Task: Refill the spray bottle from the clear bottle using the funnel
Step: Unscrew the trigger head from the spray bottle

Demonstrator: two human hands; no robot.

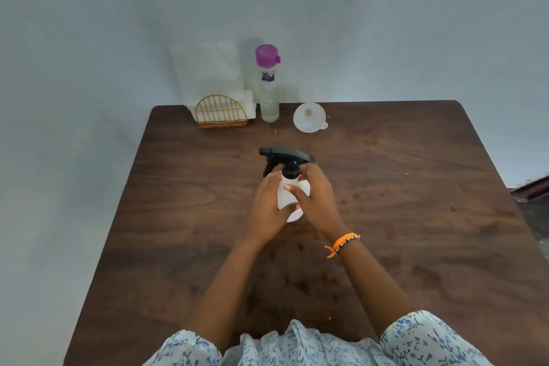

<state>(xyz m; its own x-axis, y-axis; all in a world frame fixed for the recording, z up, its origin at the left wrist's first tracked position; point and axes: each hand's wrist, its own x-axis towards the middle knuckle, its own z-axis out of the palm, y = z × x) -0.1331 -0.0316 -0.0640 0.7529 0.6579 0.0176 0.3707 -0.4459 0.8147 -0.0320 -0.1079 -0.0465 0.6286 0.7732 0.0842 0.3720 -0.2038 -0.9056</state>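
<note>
1. Upright near the middle of the dark wooden table [401,217]: a white spray bottle [292,196] with its black trigger head [285,157] on, nozzle pointing left
2. Cupped around the bottle's left side: the left hand [267,211], fingers curled onto the white body, holding it
3. Wrapped around the right side: the right hand [316,199], thumb laid across the front of the body, fingertips up at the neck just under the black collar (whether gripping the collar itself, cannot tell)
4. Around the right wrist: an orange band [341,244]
5. Standing at the far edge by the wall: the clear bottle [269,89], purple cap shut, clear liquid inside
6. Just right of that bottle, well apart from the hands: the white funnel [310,117], lying wide mouth up
7. Left of the clear bottle: a gold wire holder [219,113] with white napkins [208,74] leaning against the wall
</note>
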